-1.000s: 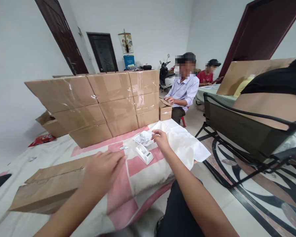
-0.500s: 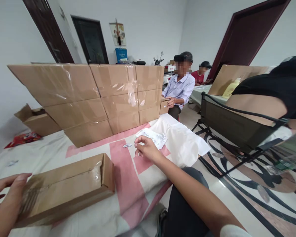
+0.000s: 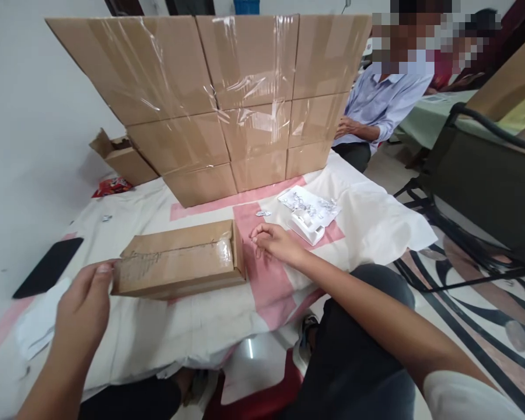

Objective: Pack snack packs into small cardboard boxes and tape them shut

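Observation:
A long brown cardboard box point(image 3: 179, 256) lies on the cloth-covered table, tape shining at its right end. At the box's left end, my left hand point(image 3: 87, 294) is closed on the edge, thumb uppermost. My right hand point(image 3: 276, 242) hovers just past the right end of the box, fingers loosely bent and apart, with nothing visible between them. Beyond it lie a small silvery piece point(image 3: 263, 213) and a white sheet point(image 3: 304, 201) bearing several small clear or silvery pieces. A small white container point(image 3: 307, 226) rests against that sheet.
Stacked cartons point(image 3: 254, 76) form a wall across the table's far side. An opened carton point(image 3: 129, 160) and a red packet point(image 3: 112, 186) are at the left, with a dark flat object point(image 3: 49, 267) nearer. A person point(image 3: 371, 111) sits behind the cartons; a dark chair point(image 3: 481, 175) stands right.
My view has tipped down and turned left, showing the white container, the dark flat object and a red stool. Both hands keep about the same places by the box.

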`<state>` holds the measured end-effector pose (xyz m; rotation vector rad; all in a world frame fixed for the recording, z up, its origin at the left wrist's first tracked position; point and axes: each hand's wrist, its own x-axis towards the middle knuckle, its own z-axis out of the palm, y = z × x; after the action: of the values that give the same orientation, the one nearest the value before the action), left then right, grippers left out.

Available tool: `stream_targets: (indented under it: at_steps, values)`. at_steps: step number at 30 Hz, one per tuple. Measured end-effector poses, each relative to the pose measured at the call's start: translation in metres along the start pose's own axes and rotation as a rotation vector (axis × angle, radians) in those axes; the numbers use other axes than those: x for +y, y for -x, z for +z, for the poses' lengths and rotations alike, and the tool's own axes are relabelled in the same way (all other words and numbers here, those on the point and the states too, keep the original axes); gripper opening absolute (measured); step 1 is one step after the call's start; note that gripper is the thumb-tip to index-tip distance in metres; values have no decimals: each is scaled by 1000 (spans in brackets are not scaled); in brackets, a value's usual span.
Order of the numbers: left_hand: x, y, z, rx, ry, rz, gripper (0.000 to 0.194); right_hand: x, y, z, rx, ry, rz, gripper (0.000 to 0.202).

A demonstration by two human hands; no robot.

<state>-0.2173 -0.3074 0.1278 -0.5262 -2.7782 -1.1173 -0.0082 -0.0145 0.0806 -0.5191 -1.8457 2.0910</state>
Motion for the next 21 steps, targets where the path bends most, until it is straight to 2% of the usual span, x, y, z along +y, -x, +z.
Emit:
stream_targets:
  at_steps: [3, 8, 11, 17, 21]
  values:
    - [-6, 2, 6, -20, -12, -29, 38, 5, 1, 8, -57, 6, -36, 16]
    - [-10, 2, 12, -43, 40, -8, 40, 10, 2, 17, -74, -33, -172, 23]
    - [-7, 2, 12, -38, 33, -9, 40, 9, 2, 15, -74, 47, -266, 18]
    - [4, 5, 13, -42, -20, 57, 40, 8, -1, 8, -131, 173, -310, 6]
    - [0, 6, 14, -63, 26, 49, 40, 11, -4, 4, -179, 223, -388, 7]
